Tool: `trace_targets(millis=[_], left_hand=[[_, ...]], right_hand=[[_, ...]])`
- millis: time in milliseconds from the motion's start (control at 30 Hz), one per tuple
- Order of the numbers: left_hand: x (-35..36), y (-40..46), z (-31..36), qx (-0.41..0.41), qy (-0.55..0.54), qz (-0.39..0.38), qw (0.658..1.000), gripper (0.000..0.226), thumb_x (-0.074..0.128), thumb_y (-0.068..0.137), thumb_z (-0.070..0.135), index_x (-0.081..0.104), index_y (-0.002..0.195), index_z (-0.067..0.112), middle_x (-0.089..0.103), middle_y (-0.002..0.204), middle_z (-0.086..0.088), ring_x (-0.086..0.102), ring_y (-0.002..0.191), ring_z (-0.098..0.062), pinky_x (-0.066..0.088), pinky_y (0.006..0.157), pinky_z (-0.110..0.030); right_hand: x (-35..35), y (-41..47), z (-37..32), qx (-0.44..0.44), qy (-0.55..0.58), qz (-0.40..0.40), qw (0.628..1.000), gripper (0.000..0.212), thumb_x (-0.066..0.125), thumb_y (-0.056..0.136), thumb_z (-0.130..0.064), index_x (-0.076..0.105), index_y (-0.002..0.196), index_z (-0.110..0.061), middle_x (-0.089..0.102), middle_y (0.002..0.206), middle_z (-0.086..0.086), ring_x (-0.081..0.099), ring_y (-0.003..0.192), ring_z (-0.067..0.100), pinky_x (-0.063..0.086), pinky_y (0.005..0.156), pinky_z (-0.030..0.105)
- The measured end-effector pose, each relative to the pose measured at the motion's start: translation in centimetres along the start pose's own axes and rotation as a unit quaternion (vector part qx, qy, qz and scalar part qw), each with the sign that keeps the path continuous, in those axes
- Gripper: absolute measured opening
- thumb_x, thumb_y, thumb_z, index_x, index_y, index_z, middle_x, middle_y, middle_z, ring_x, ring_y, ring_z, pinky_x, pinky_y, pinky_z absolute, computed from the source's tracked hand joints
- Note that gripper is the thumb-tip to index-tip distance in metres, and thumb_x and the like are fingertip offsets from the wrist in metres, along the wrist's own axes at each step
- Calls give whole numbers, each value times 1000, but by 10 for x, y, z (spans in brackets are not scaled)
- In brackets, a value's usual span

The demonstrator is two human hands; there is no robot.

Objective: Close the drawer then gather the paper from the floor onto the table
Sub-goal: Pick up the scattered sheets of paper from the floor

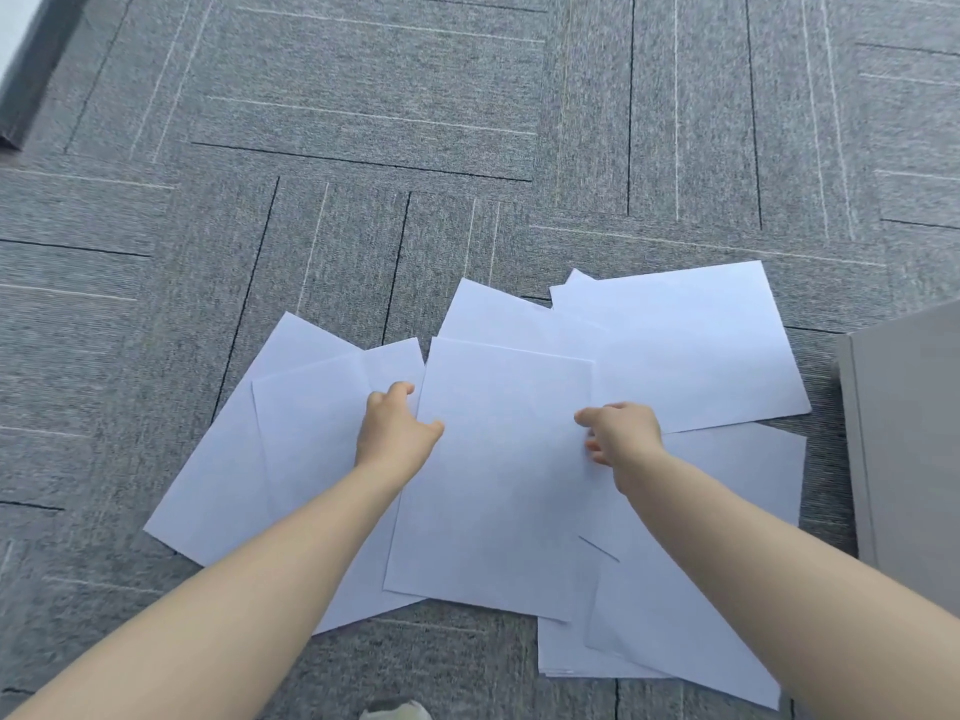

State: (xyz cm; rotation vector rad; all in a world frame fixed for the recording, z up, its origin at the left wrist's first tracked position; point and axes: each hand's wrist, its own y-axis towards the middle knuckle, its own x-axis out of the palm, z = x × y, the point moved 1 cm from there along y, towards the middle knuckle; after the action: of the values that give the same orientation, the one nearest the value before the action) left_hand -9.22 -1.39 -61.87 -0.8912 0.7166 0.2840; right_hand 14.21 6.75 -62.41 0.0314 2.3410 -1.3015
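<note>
While white paper sheets (498,475) lie overlapped on the grey carpet floor (363,96), I pinch the top sheet's left edge with my left hand (397,433) and its right edge with my right hand (621,433), probably squaring the pile. Grey cabinet (909,433) stands right.

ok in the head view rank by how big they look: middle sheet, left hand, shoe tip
1. middle sheet: largest by far
2. left hand
3. shoe tip: smallest, though the frame edge cuts it off, so its real size is unsure
</note>
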Motion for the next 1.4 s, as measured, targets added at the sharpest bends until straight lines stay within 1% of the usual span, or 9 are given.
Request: trace_targets(millis=[100,267,433,600,733,900,1133,1267,1400], left_hand=[[4,4,1,-5,-13,16,1000,58,63,80,28,45,134,19,44,129,-8,50,86,-20,38,73,-26],[-2,10,-10,-3,-62,42,997,52,62,82,22,49,131,16,53,124,-10,53,103,-23,39,79,-27],[-30,12,-48,-78,24,142,987,56,60,80,26,45,134,20,39,140,-9,34,128,-33,37,98,-44],[-55,15,-82,-181,-8,175,968,71,61,78,32,32,142,25,25,151,-9,21,138,-33,27,106,-50],[-60,18,-98,-181,-40,156,970,73,61,79,31,29,145,23,31,146,-10,27,131,-37,38,97,-48],[-59,19,-99,-158,-54,169,971,66,56,82,26,33,144,23,33,144,-10,31,128,-37,39,95,-44],[-73,21,-111,-110,-81,209,968,55,56,81,18,46,135,16,47,133,-14,45,122,-34,38,97,-40],[-93,28,-128,-144,26,183,972,72,67,75,40,42,138,15,38,140,-14,32,131,-34,34,103,-48],[-95,37,-136,-122,12,144,982,70,71,69,53,53,123,13,50,128,-15,48,120,-34,40,97,-43]], right_hand=[[7,5,0,-7,8,-1,1000,20,71,79,-12,52,72,-8,54,77,11,51,67,26,45,69,35],[16,6,0,-31,-33,-31,998,10,69,76,-8,62,71,-9,61,70,11,52,57,25,44,57,32],[26,-3,-11,-174,-105,-47,978,15,51,83,-15,58,86,-1,56,74,11,49,64,23,41,59,33],[22,1,-22,-210,-68,-97,970,17,50,90,-16,66,94,-18,71,95,14,62,69,21,51,62,35],[26,4,-25,-188,-72,-164,966,23,52,90,-10,69,102,-19,74,89,5,67,66,16,54,63,33],[62,-9,-17,-145,-70,-253,954,25,57,87,-9,69,105,-22,78,100,6,74,87,28,58,80,40],[94,-20,-16,-163,-78,-223,958,24,52,78,0,70,91,-8,76,90,11,72,78,30,57,80,54],[71,-10,-18,-150,-74,-194,967,25,54,81,0,71,93,-14,77,96,12,74,88,34,59,83,53],[61,-4,-12,-129,-35,-218,967,22,60,86,-2,72,99,-13,77,101,14,73,94,36,57,87,53]])
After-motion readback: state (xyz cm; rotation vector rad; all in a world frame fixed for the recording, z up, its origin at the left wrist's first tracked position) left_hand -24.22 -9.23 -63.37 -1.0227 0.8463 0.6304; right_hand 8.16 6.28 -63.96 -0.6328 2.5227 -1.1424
